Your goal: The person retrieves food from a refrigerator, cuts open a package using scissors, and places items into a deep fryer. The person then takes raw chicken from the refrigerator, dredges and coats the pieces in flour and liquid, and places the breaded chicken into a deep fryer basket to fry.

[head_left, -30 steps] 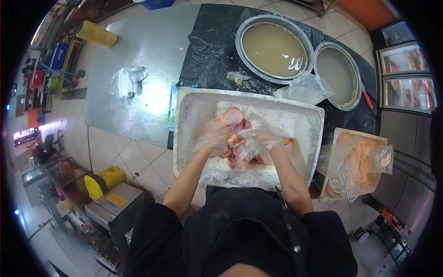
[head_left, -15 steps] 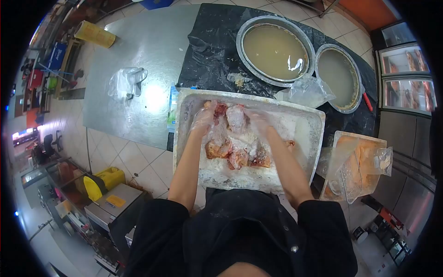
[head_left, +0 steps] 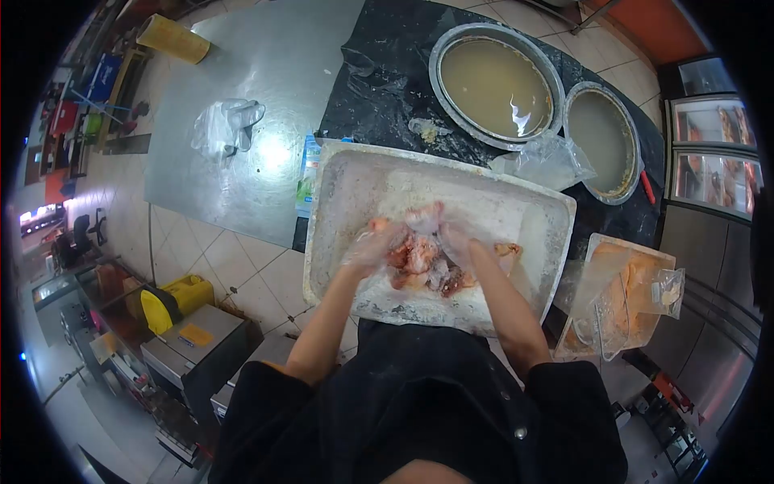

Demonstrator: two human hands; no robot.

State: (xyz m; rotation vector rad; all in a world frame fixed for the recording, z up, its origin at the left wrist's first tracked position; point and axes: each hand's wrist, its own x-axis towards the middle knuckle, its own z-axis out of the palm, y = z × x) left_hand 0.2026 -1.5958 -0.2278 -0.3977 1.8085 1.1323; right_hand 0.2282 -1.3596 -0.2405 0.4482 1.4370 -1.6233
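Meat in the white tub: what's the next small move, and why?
Probably turn the meat between the left hand and right hand: red patches show on the pile, white powder lies in the tub, and both hands flank the pile.

I am facing a metal counter (head_left: 193, 194), and a black sheet (head_left: 387, 97) is covering its right part. On it, a large bowl (head_left: 436, 77) and a smaller bowl (head_left: 636, 153) are sitting side by side, a clear bag (head_left: 556, 159) is lying near them, and a red handle (head_left: 647, 187) is lying beside the smaller. A white tray (head_left: 532, 222) is resting nearest me; crumpled plastic (head_left: 216, 127) is lying to my left.
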